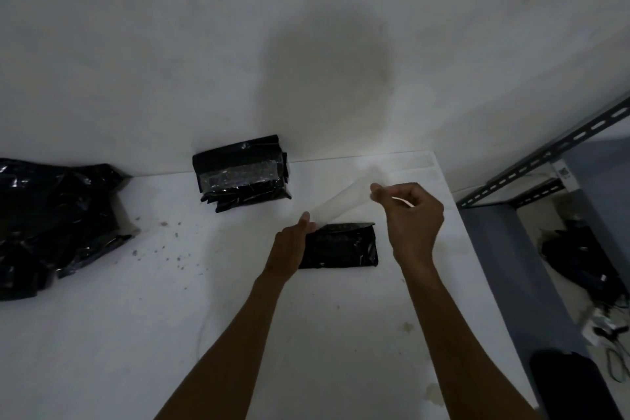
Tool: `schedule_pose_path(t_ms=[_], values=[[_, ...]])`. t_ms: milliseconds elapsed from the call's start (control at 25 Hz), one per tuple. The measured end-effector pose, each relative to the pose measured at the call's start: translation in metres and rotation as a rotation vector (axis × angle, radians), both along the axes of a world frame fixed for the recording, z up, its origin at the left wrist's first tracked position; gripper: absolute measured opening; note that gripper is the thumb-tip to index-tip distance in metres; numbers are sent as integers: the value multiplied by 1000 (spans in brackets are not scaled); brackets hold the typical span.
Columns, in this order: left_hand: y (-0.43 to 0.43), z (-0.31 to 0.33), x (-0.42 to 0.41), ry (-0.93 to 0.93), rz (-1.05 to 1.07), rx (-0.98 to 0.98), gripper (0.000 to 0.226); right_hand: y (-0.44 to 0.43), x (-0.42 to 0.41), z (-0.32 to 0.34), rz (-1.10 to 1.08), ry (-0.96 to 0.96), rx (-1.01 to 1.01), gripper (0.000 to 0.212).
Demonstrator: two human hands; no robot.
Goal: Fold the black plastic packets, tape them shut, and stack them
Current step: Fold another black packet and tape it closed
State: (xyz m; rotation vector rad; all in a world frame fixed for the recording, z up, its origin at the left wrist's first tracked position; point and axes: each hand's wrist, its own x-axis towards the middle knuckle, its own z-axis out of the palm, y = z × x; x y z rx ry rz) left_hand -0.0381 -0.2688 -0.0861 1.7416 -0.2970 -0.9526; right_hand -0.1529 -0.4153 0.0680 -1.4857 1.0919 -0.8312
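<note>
I am observing the left grip (293,242) and right grip (412,215) each pinching one end of a clear tape strip (341,198), holding it slantwise just above the folded black packet (341,247), which is lying crosswise on the bench (204,317), nearer the left grip.

A: What colour is the folded packet (341,247)?
B: Glossy black, like the stack (243,187) and the loose pile (51,222). The stack's top packet has a shiny, silvery-clear band.
A: And the strip of tape (341,201)?
B: Translucent, milky white.
A: The table (136,334)?
B: White, peppered with dark specks (177,234), plus 2 faint yellowish stains (407,327). The shelf frame (545,155) is grey, with a row of slots.
</note>
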Motion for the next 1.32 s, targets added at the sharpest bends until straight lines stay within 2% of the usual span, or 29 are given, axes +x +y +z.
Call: schedule_pose_path(t_ms=[80,200,320,480,720,880,1080,1320], values=[[-2,-3,6,119,88,-7,63,4,6,-10,-10,26,29,19],[-2,-1,9,190,186,-56,50,6,12,-29,-20,51,64,19],[1,-8,9,105,221,-31,31,3,11,-52,-30,66,73,19],[4,-14,9,-17,254,32,24,-8,4,-84,-60,142,15,21],[7,-11,-6,-331,277,111,22,-20,-6,-131,-107,414,-115,22],[6,-15,-9,-494,287,108,26,-19,-12,-158,-93,434,-177,10],[2,-14,-20,-540,366,99,40,-23,-9,-169,24,315,-351,7],[3,-10,-30,-509,431,96,27,-36,2,-170,239,318,-404,4]])
